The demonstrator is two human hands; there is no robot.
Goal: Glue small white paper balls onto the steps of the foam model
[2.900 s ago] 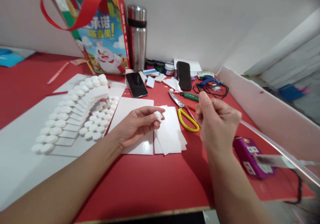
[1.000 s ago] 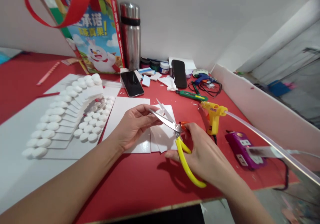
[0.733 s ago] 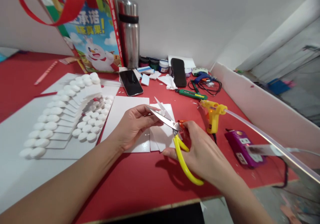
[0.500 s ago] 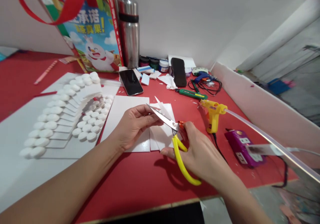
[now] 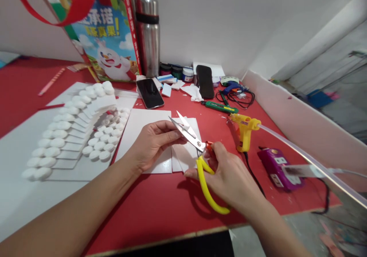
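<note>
Scissors with yellow handles [image 5: 208,190] are in my right hand [image 5: 229,173], whose fingers wrap the handle side. Their blades [image 5: 189,133] stand slightly apart and point up and to the left. A small orange-red piece shows beside my right fingers; its kind is unclear. My left hand [image 5: 156,140] is closed in a pinch right beside the blades. Whatever lies between its fingertips is hidden or too small to name. Under both hands lie white boards [image 5: 143,115] on the red tabletop. To the left sits a model of stepped white pieces [image 5: 76,134] lined with white oval pads [image 5: 59,143].
A yellow glue gun [image 5: 245,131] with a long clear stick stands at the right, near a purple power socket [image 5: 276,169]. Behind are a phone [image 5: 150,93], a green cutter [image 5: 219,107], a steel flask [image 5: 147,39] and a colourful bag [image 5: 111,50].
The scissor blades have turned slightly and now show a clearer gap between them. Both hands stay nearly in place. The whole view has shifted a little.
</note>
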